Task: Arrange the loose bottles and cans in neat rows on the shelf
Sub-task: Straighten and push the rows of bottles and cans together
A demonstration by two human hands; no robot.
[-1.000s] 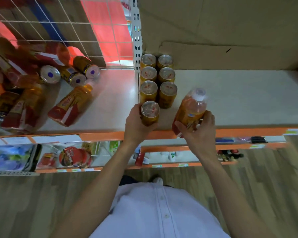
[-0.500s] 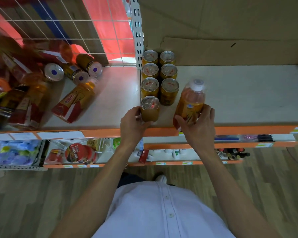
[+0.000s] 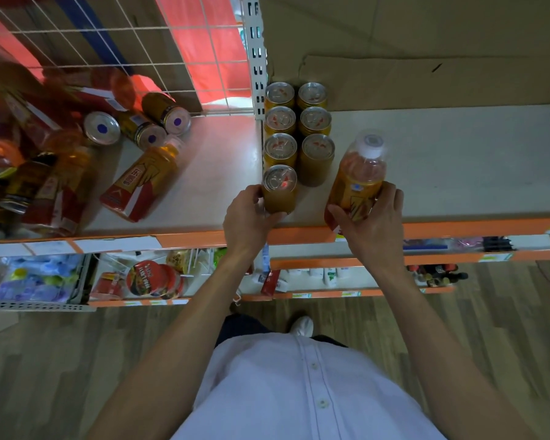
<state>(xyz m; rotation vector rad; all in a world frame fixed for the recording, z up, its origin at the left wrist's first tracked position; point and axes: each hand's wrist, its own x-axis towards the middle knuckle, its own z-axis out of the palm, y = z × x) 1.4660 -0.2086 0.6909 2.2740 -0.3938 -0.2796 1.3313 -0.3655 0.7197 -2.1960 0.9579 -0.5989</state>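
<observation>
1. Gripping from the near side, the left hand (image 3: pixel 248 214) curls thumb and fingers round a can (image 3: pixel 280 192) standing upright at the front of the left row, likely to square it against the one behind.
2. The right hand (image 3: pixel 372 223) wraps the lower body of a bottle (image 3: pixel 359 176), cap up, at the front edge of the shelf (image 3: pixel 458 160). Its base is hidden, so I cannot tell whether it has landed.
3. Six more cans (image 3: pixel 315 122) stand in two rows beside the post (image 3: pixel 256 58), with a front gap in the right row.
4. The bottle sits just right of them, probably to start a new row.
5. Loose stock (image 3: pixel 77 147) lies heaped in the left bay.
</observation>
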